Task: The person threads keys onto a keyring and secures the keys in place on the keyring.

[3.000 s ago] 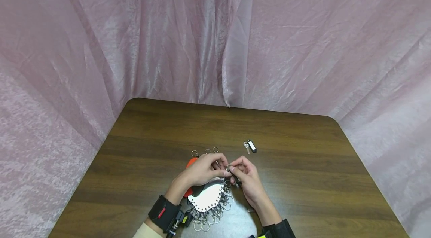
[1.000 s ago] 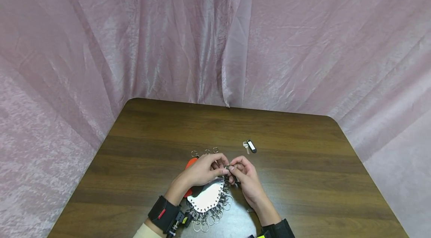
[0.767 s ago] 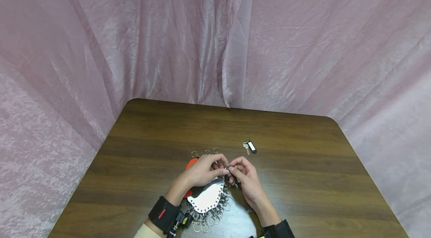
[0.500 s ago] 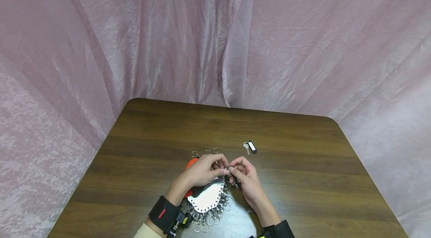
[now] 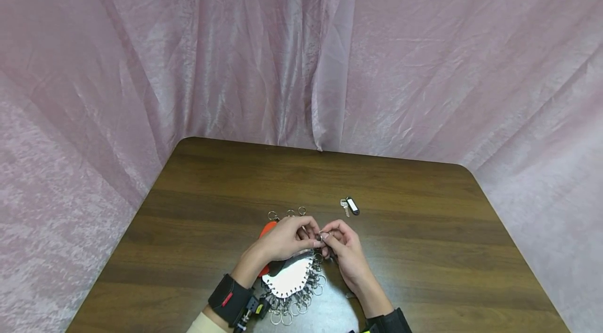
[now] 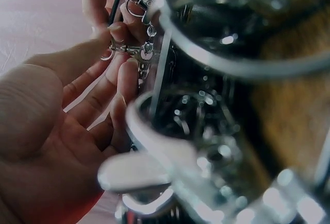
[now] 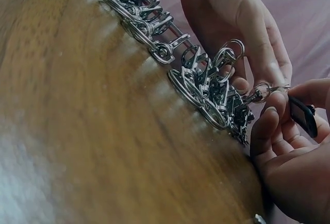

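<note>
My left hand reaches over a white plate fringed with metal clasps and split rings. Its thumb and fingers pinch a small metal swivel clasp at the plate's right side. Against those fingertips, my right hand pinches a black key tag close to its ring. The ring and clasp meet between the two hands, partly covered by fingertips. An orange piece shows from under my left hand, which hides the plate's upper part.
Beyond my right hand, a silver key lies beside another black key tag with a white label. Several split rings stick out past my left hand. A pink curtain hangs behind the wooden table.
Both hands stay in nearly the same place. Only small shifts of the fingertips around the clasp and ring show; the key and tag on the table have not moved.
</note>
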The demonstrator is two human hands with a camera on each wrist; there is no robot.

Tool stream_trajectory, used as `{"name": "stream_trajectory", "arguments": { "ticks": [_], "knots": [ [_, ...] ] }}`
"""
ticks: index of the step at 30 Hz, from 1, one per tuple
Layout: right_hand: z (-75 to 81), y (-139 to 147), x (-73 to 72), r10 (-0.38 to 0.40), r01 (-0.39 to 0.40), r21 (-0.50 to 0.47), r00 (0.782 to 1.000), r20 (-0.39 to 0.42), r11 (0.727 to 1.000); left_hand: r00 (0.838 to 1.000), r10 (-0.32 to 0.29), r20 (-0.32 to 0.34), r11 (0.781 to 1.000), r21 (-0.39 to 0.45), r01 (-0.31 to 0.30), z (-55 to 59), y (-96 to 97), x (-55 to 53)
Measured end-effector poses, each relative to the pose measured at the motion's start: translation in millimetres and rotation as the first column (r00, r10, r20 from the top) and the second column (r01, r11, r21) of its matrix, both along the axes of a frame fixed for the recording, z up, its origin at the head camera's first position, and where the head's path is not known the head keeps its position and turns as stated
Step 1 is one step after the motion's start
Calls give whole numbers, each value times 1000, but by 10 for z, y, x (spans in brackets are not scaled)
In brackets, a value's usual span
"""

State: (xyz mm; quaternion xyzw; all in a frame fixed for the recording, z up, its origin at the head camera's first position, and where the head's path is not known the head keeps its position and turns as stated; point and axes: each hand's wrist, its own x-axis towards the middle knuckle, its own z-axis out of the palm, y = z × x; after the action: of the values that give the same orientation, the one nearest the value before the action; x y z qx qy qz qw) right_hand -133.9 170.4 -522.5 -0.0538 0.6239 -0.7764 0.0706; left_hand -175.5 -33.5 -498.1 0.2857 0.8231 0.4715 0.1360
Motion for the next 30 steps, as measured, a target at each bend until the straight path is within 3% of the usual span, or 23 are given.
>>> {"name": "stream_trajectory", "arguments": {
  "ticks": [11,30],
  "knots": [
    [11,7,2,29,-29,17,999,-24,999,1000,7,-2,1000,11,-7,14,-2,7],
    [17,-5,3,0,0,5,1000,-17,1000,1000,12,-26,1000,9,-11,11,-4,7]
  ]
}}
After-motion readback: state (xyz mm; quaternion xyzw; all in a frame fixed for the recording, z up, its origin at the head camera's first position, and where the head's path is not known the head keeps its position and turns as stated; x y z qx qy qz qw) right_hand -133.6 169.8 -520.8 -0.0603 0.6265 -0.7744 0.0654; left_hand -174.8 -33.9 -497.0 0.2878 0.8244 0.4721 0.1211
